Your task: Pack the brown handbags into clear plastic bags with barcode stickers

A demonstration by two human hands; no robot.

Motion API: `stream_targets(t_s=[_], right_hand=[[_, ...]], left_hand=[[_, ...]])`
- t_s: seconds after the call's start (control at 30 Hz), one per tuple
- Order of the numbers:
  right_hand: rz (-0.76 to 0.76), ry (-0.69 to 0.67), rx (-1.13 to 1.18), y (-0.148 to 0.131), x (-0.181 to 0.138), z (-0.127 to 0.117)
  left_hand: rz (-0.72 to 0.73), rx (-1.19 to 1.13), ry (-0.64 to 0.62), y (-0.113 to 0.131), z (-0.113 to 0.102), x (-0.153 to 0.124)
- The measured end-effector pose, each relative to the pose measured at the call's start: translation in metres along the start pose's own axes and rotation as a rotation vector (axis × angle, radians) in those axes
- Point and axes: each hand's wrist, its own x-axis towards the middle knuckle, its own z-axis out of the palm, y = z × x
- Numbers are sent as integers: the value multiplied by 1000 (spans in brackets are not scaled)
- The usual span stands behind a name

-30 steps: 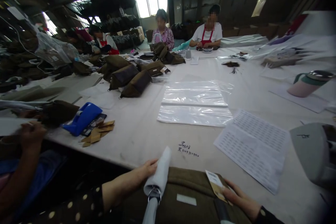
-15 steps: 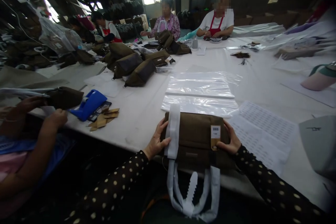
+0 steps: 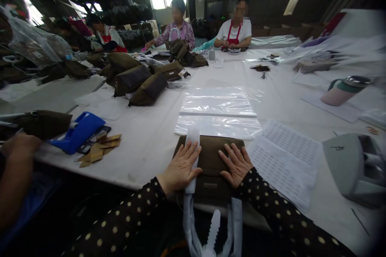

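A flat olive-brown bag (image 3: 211, 156) lies at the near edge of the white table (image 3: 157, 144). My left hand (image 3: 181, 166) presses flat on its left side, fingers spread over a white wrapped strap (image 3: 193, 138). On the bag's right side my right hand (image 3: 235, 164) also lies flat with fingers apart. White wrapped handles (image 3: 212, 229) hang over the table edge below. Both hands hold nothing.
Clear plastic bags (image 3: 218, 112) lie just beyond the bag. A printed sheet (image 3: 285, 156) is to the right, a grey device (image 3: 351, 168) further right. A blue tape dispenser (image 3: 80, 130) and brown tags (image 3: 102, 148) sit left. Another person's hand (image 3: 18, 146) works at left. More brown bags (image 3: 141, 84) and seated workers are at the far end.
My hands moved from the bag's sides onto its top and now press it flat. The hang tag my right hand touched is no longer visible. The bag sits slightly farther onto the table.
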Motion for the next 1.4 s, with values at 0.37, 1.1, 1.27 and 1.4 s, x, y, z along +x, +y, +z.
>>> stream_targets(t_s=[0.37, 1.1, 1.27, 1.4], right_hand=[[28, -110, 47, 26, 18, 3], [418, -346, -65, 200, -120, 43], [348, -339, -57, 261, -83, 7], [410, 33, 123, 291, 20, -18]], left_hand=[[57, -120, 173, -14, 18, 21], [-460, -600, 515, -110, -38, 73], [-330, -458, 267, -128, -23, 128], [-259, -255, -64, -145, -3, 176]])
